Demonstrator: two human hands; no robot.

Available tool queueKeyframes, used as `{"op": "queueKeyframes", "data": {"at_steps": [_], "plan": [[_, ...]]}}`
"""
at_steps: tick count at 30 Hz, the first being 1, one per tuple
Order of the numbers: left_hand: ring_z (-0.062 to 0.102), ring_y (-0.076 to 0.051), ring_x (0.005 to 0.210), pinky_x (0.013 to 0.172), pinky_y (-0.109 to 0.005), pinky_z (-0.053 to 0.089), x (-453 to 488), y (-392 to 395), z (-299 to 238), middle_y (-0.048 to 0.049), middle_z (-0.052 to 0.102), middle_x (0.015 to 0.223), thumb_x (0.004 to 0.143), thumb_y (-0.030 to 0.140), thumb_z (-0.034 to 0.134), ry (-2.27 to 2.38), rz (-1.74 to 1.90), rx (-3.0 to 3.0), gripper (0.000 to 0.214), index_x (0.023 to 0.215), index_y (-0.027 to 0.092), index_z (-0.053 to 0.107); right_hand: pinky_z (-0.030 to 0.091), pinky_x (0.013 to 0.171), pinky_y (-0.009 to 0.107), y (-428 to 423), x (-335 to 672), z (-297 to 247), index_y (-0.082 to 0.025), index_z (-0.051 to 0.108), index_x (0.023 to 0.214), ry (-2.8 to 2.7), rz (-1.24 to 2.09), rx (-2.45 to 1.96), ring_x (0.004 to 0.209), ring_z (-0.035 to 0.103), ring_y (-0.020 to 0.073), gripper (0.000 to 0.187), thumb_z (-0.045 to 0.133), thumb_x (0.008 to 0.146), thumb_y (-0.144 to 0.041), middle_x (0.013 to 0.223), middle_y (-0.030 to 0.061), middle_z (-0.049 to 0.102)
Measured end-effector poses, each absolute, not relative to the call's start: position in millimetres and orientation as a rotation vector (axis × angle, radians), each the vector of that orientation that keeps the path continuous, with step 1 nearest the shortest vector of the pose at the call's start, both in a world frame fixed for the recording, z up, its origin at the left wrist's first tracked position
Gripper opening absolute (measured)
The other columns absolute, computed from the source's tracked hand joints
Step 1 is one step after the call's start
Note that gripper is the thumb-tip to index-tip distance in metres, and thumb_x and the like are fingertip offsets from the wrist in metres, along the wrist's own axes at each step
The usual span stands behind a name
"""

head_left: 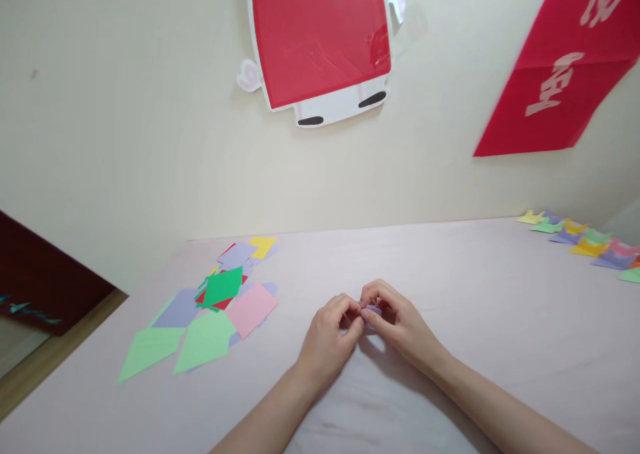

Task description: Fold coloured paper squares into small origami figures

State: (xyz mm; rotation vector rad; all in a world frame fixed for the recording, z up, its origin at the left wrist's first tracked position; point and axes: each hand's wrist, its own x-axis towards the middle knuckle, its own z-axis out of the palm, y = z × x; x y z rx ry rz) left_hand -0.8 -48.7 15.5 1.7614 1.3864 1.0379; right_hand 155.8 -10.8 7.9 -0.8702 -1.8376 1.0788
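Note:
Both hands meet near the middle of the pale table, fingertips almost touching. A small piece of purple paper (373, 309) shows between them, mostly covered by the fingers; its folded shape cannot be made out. My left hand (333, 327) is closed in a pinch at the paper's left side. With thumb and forefinger, my right hand (400, 317) pinches the same paper from the right. A shadow falls on the table just below the hands.
Loose sheets of coloured paper, among them a green sheet (223, 286) and a pink sheet (253, 309), overlap at the left. Several folded paper pieces (590, 246) stand in rows at the far right. Behind the table (310, 267) rises a wall with red decorations (320, 41).

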Motion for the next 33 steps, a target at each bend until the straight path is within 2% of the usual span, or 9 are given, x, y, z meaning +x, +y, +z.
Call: {"op": "queueKeyframes", "data": {"at_steps": [4, 12, 18, 20, 23, 26, 29, 33], "plan": [[0.054, -0.013, 0.07, 0.067, -0.022, 0.04, -2, -50, 18, 0.0016, 0.061, 0.077, 0.086, 0.02, 0.053, 1.372, 1.058, 1.708, 0.009, 0.079, 0.018, 0.059, 0.039, 0.064, 0.027, -11, 156, 8, -0.02, 0.054, 0.077, -1.857, 1.07, -0.879, 0.072, 0.05, 0.0153, 0.013, 0.056, 0.087, -0.028, 0.084, 0.0019, 0.054], [0.053, -0.012, 0.068, 0.064, -0.021, 0.04, -5, -50, 15, 0.0039, 0.058, 0.074, 0.088, 0.022, 0.053, 1.37, 1.129, 1.6, 0.01, 0.079, 0.019, 0.056, 0.038, 0.067, 0.029, -9, 161, 8, -0.02, 0.054, 0.078, -1.928, 0.902, -0.96, 0.076, 0.05, 0.0173, 0.006, 0.055, 0.083, -0.023, 0.082, 0.0017, 0.054], [0.054, -0.013, 0.072, 0.068, -0.023, 0.042, -7, -48, 11, 0.0031, 0.059, 0.077, 0.089, 0.024, 0.053, 1.372, 1.152, 1.562, 0.009, 0.081, 0.02, 0.055, 0.04, 0.069, 0.03, -6, 166, 7, -0.021, 0.051, 0.074, -1.923, 0.936, -0.998, 0.075, 0.05, 0.0178, 0.012, 0.053, 0.085, -0.026, 0.08, 0.0019, 0.056], [0.056, -0.013, 0.074, 0.07, -0.024, 0.043, -8, -48, 9, 0.0031, 0.059, 0.078, 0.089, 0.022, 0.054, 1.384, 1.165, 1.548, 0.003, 0.087, 0.021, 0.054, 0.041, 0.072, 0.032, -5, 166, 8, -0.021, 0.052, 0.074, -1.962, 0.92, -1.009, 0.079, 0.051, 0.0191, 0.014, 0.051, 0.087, -0.027, 0.08, 0.0024, 0.058], [0.056, -0.015, 0.076, 0.075, -0.028, 0.044, -8, -49, 8, 0.0025, 0.059, 0.081, 0.087, 0.017, 0.054, 1.468, 1.118, 1.657, 0.013, 0.099, 0.023, 0.055, 0.04, 0.082, 0.038, -5, 164, 8, -0.021, 0.055, 0.072, -2.093, 0.724, -1.061, 0.09, 0.05, 0.0226, 0.015, 0.053, 0.087, -0.023, 0.085, 0.0045, 0.061], [0.053, -0.02, 0.087, 0.081, -0.034, 0.042, -9, -50, 9, -0.0013, 0.058, 0.085, 0.086, 0.011, 0.053, 1.575, 0.957, 1.998, 0.017, 0.095, 0.023, 0.061, 0.038, 0.085, 0.043, -5, 163, 6, -0.02, 0.058, 0.07, -2.223, 0.512, -1.126, 0.095, 0.047, 0.0255, 0.012, 0.058, 0.082, -0.016, 0.093, 0.007, 0.06], [0.047, -0.024, 0.099, 0.084, -0.038, 0.04, -11, -51, 9, -0.0051, 0.057, 0.095, 0.085, 0.01, 0.055, 1.621, 0.868, 2.214, 0.018, 0.092, 0.023, 0.065, 0.04, 0.085, 0.043, -4, 166, 8, -0.02, 0.06, 0.079, -2.282, 0.512, -1.075, 0.095, 0.047, 0.0255, 0.008, 0.062, 0.08, -0.012, 0.097, 0.0078, 0.058], [0.048, -0.022, 0.095, 0.082, -0.036, 0.041, -15, -50, 10, -0.0048, 0.058, 0.096, 0.088, 0.005, 0.047, 1.502, 0.773, 2.294, 0.026, 0.097, 0.022, 0.064, 0.044, 0.083, 0.037, -1, 175, 18, -0.021, 0.063, 0.09, -2.409, 0.718, -0.757, 0.091, 0.051, 0.0217, 0.018, 0.056, 0.084, -0.006, 0.093, 0.0056, 0.061]]}}
